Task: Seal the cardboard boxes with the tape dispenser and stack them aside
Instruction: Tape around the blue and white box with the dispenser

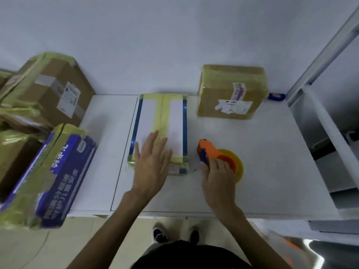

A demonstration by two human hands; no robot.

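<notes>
At the far left, the taped boxes (pixel 52 90) crowd the table (pixel 272 162) edge, so room is tight that way. Our left hand (pixel 151 164) lies flat, fingers straight and spread, on the near end of the white box (pixel 147 117), whose long axis runs straight away from us (yellow tape lines its centre seam). Just right of that end, our right hand (pixel 217 179) curls round the orange tape dispenser (pixel 211 150), low at the tabletop. Further right, the white top runs on, with the brown box (pixel 231 90) standing at the back.
</notes>
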